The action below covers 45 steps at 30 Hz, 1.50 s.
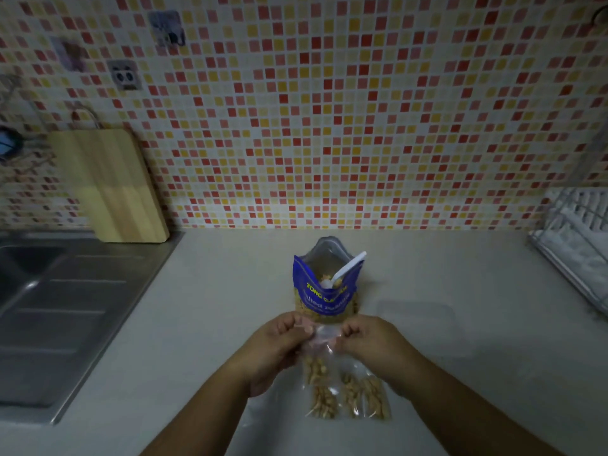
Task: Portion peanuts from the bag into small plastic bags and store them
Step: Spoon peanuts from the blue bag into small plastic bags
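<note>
A blue peanut bag (325, 291) stands open on the counter, with a white plastic spoon (345, 271) leaning inside it. In front of it, my left hand (279, 343) and my right hand (371, 343) both pinch the top edge of a small clear plastic bag (317, 360) that has peanuts in its bottom. The bag hangs between the two hands, just above the counter. Below it, filled small bags of peanuts (352, 396) lie flat side by side on the counter.
A steel sink and drainboard (59, 311) fill the left. A wooden cutting board (112, 185) leans on the tiled wall. A white dish rack (579, 238) sits at the right. A flat clear plastic piece (418, 317) lies right of the peanut bag.
</note>
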{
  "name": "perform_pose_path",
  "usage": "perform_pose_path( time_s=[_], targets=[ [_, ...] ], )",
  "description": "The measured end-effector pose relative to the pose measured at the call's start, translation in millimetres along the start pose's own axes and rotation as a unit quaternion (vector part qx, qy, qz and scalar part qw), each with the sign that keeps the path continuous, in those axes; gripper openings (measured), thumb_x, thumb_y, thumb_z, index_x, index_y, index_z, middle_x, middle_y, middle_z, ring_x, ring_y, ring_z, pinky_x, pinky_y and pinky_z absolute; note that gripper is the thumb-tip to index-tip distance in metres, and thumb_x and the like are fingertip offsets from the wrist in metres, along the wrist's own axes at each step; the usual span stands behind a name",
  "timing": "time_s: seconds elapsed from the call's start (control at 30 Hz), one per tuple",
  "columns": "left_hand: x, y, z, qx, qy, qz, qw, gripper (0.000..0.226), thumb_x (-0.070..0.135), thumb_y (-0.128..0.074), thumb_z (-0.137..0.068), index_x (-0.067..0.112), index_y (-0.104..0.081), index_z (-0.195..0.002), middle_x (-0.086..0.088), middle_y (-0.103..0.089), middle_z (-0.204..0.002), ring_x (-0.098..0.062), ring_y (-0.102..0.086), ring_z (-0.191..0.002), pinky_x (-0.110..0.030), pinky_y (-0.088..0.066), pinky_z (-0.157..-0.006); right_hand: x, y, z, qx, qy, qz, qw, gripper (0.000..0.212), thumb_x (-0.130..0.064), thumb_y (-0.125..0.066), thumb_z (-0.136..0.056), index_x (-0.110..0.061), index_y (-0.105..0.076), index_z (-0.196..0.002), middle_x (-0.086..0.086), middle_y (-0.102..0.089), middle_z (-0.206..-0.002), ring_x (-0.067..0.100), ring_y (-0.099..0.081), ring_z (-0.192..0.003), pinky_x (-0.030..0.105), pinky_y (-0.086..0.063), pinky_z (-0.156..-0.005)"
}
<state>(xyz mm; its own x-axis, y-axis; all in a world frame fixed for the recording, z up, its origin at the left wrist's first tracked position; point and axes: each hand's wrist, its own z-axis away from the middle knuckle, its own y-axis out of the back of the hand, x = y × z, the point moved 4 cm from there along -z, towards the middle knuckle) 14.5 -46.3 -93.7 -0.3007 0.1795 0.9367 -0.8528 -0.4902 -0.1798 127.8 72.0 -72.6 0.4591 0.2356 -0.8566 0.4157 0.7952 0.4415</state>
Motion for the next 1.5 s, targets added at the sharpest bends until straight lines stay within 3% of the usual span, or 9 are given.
perform_pose_path(
  time_s=[0.13,0.27,0.37,0.5,0.7,0.93,1.07,1.27,1.5],
  targets=[
    [-42.1,-1.3,-1.7,0.074,0.066,-0.025,0.995,0.017,0.006,-0.054,-0.09,0.014,-0.06,-0.076,0.0,-0.06,-0.062,-0.006,-0.049,-0.048,-0.016,-0.037,-0.046,33.7,-17.4,-10.9,-0.003,-0.04,0.105,0.994,0.027,-0.017,-0.067,-0.076,-0.021,-0.05,-0.056,-0.003,-0.056,-0.065,0.012,-0.052,-0.065,0.023,-0.039,-0.062],
    [-67.3,2.5,-15.2,0.146,0.059,-0.161,0.974,0.021,0.005,-0.057,-0.085,0.019,-0.063,-0.071,0.001,-0.065,-0.069,-0.006,-0.055,-0.055,-0.02,-0.044,-0.056,56.0,-29.7,-22.2,0.009,-0.057,0.196,0.979,0.029,-0.024,-0.063,-0.081,-0.027,-0.044,-0.059,0.004,-0.069,-0.098,0.019,-0.061,-0.096,0.021,-0.038,-0.068],
    [-68.9,2.3,-25.2,0.186,0.015,-0.315,0.931,0.023,0.013,-0.062,-0.082,0.027,-0.058,-0.064,0.012,-0.062,-0.067,-0.002,-0.055,-0.063,-0.011,-0.042,-0.061,62.4,-31.7,-24.9,0.042,-0.041,0.255,0.965,0.008,-0.029,-0.058,-0.084,-0.024,-0.064,-0.088,0.006,-0.069,-0.107,0.022,-0.06,-0.104,0.023,-0.044,-0.083],
    [-61.8,-6.3,-32.9,0.173,-0.064,-0.427,0.886,0.04,0.002,-0.062,-0.075,0.031,-0.044,-0.052,0.015,-0.048,-0.054,0.004,-0.047,-0.051,-0.004,-0.036,-0.055,69.5,-35.7,-24.5,0.094,0.002,0.34,0.936,0.026,-0.035,-0.053,-0.087,-0.021,-0.066,-0.105,0.004,-0.063,-0.109,0.022,-0.053,-0.107,0.026,-0.041,-0.088],
    [-70.2,-2.2,-42.7,0.169,-0.097,-0.473,0.859,0.004,0.011,-0.065,-0.074,0.012,-0.064,-0.07,0.005,-0.051,-0.068,-0.011,-0.044,-0.066,-0.013,-0.027,-0.054,81.3,-37.6,-23.9,0.146,0.0,0.3,0.943,0.02,-0.032,-0.065,-0.077,-0.018,-0.068,-0.092,0.006,-0.064,-0.098,0.025,-0.055,-0.101,0.029,-0.043,-0.086],
    [-54.0,53.6,-29.9,0.283,-0.045,-0.394,0.873,0.012,0.018,-0.06,-0.083,0.015,-0.069,-0.089,-0.008,-0.068,-0.087,-0.027,-0.064,-0.085,-0.023,-0.039,-0.067,89.7,-32.7,-27.8,0.167,-0.039,0.164,0.972,0.024,-0.027,-0.07,-0.073,-0.02,-0.067,-0.096,0.003,-0.065,-0.099,0.023,-0.058,-0.102,0.026,-0.045,-0.088],
    [-54.8,95.6,-13.4,0.225,-0.042,-0.544,0.808,0.057,0.043,-0.049,-0.06,0.018,-0.07,-0.106,-0.008,-0.07,-0.104,-0.021,-0.062,-0.103,-0.032,-0.047,-0.091,86.6,-24.3,-29.3,0.201,-0.025,0.164,0.965,0.025,-0.029,-0.071,-0.075,-0.019,-0.068,-0.097,0.005,-0.067,-0.097,0.024,-0.06,-0.098,0.027,-0.046,-0.087],
    [-72.8,110.1,-17.5,0.199,-0.114,-0.574,0.786,0.023,0.033,-0.044,-0.056,0.023,-0.064,-0.055,0.004,-0.067,-0.059,-0.011,-0.056,-0.071,-0.019,-0.039,-0.06,72.3,-26.8,-31.8,0.206,0.016,0.184,0.961,0.02,-0.032,-0.067,-0.078,-0.022,-0.067,-0.096,0.003,-0.066,-0.095,0.023,-0.057,-0.099,0.028,-0.043,-0.087],
    [-87.5,110.1,-22.1,0.13,-0.069,-0.652,0.744,0.017,0.032,-0.039,-0.077,0.027,-0.052,-0.086,-0.001,-0.064,-0.074,-0.026,-0.061,-0.068,-0.028,-0.051,-0.06,54.5,-34.2,-30.2,0.2,0.065,0.191,0.959,0.014,-0.027,-0.063,-0.079,-0.023,-0.068,-0.092,-0.006,-0.058,-0.081,0.021,-0.053,-0.095,0.023,-0.038,-0.084]
  ],
)
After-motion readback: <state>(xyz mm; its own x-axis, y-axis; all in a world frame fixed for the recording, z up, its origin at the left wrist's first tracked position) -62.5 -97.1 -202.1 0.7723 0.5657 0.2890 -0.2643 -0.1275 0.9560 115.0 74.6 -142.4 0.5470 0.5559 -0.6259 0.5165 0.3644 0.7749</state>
